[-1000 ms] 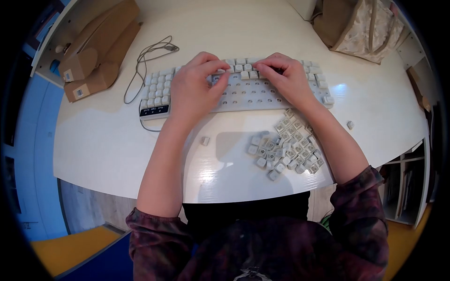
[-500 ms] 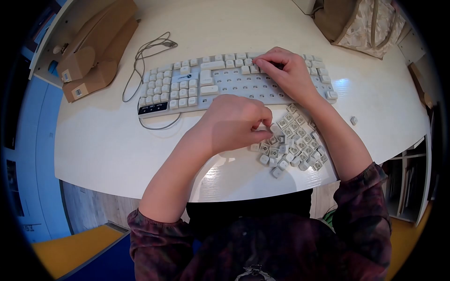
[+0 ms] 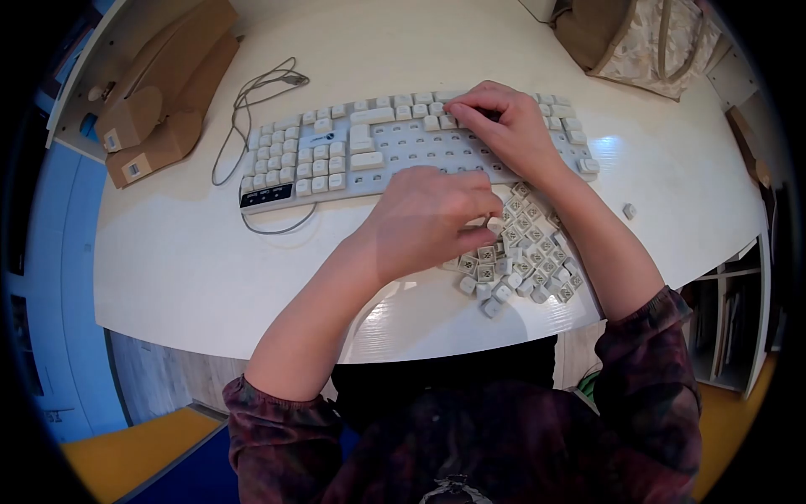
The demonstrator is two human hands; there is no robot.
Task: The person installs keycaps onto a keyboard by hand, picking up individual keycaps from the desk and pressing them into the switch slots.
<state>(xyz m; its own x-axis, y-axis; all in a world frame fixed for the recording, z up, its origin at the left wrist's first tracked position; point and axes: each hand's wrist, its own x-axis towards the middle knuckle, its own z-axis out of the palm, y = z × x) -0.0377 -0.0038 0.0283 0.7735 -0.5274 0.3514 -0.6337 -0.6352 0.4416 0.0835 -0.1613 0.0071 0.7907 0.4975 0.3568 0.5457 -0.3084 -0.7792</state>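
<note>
A pale computer keyboard [image 3: 403, 186] lies across the desk, its left part and back rows capped, with bare switches across much of the middle. In front of it is a heap of loose keycaps [image 3: 529, 260], some turned with their undersides up. At the heap's left edge, my left hand [image 3: 432, 210] has thumb and index finger closed around a white keycap [image 3: 495, 225]. My right hand [image 3: 508, 126] reaches over the keyboard, thumb and fingers pinched at the back rows beside fitted keycaps. Whatever its fingertips hold is hidden.
One loose keycap [image 3: 630, 212] lies apart at the right. A grey cable [image 3: 243, 105] loops behind the keyboard's left end. Brown cardboard [image 3: 172, 92] stands at the back left, and a beige bag [image 3: 638, 42] at the back right. The desk's front edge curves close to me.
My left fingers have shifted slightly to the right along the heap, and a keycap now shows between them. My right hand stays at the back rows. The whole view has shifted a little.
</note>
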